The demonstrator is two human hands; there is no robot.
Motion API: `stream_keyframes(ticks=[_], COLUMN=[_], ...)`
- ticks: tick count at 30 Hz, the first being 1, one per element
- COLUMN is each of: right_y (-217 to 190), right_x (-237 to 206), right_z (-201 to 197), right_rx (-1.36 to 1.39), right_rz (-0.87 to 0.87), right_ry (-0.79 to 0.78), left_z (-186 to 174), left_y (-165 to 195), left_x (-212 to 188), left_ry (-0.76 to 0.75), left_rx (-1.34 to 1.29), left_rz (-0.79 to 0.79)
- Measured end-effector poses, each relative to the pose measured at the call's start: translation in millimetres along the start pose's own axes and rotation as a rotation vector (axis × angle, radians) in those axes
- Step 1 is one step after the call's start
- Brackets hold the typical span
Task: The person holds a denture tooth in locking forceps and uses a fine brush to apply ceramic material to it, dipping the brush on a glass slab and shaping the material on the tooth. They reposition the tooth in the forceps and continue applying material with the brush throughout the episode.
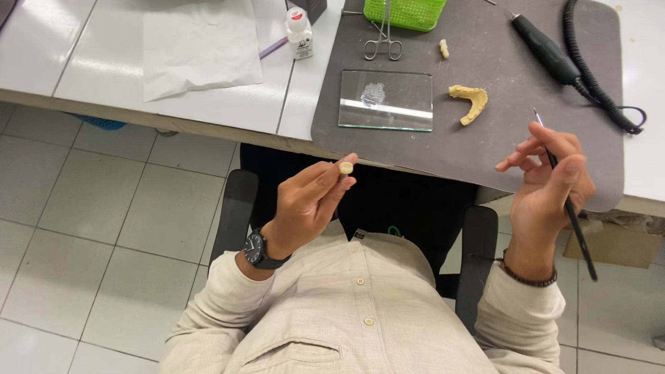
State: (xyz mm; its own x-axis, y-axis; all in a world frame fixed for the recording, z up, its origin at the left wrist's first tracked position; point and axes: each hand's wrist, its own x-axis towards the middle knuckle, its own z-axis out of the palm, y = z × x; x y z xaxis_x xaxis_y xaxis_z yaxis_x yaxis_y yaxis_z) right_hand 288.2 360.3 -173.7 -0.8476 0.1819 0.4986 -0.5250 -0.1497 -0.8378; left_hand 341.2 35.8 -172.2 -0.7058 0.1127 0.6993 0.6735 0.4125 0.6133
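The left hand (305,204) pinches a small cream tooth piece (346,167) in its fingers, just below the glass slab (386,100) on the worktop, while the right hand (551,183) grips a thin brush (569,208), tip up, well right of the piece.

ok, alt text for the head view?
A seated person's left hand pinches a small cream tooth-like piece while the right hand holds a thin black brush. Ahead, a grey mat holds a glass slab and yellowish dental cast.
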Motion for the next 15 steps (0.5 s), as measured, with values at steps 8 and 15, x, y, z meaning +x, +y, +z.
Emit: stream_keyframes(ticks=[8,15], right_y=[-25.6,-1.4], right_x=[0.0,31.8], right_z=[15.9,9.7], right_rx=[0.156,0.243], right_rz=[-0.067,-0.079], right_ry=[-0.258,-0.315], left_z=[33.4,68.8], left_y=[-7.4,-22.6], left_x=[45.5,61.4], left_ry=[-0.070,-0.135], left_rx=[-0.045,-0.080], left_rz=[0.085,-0.049])
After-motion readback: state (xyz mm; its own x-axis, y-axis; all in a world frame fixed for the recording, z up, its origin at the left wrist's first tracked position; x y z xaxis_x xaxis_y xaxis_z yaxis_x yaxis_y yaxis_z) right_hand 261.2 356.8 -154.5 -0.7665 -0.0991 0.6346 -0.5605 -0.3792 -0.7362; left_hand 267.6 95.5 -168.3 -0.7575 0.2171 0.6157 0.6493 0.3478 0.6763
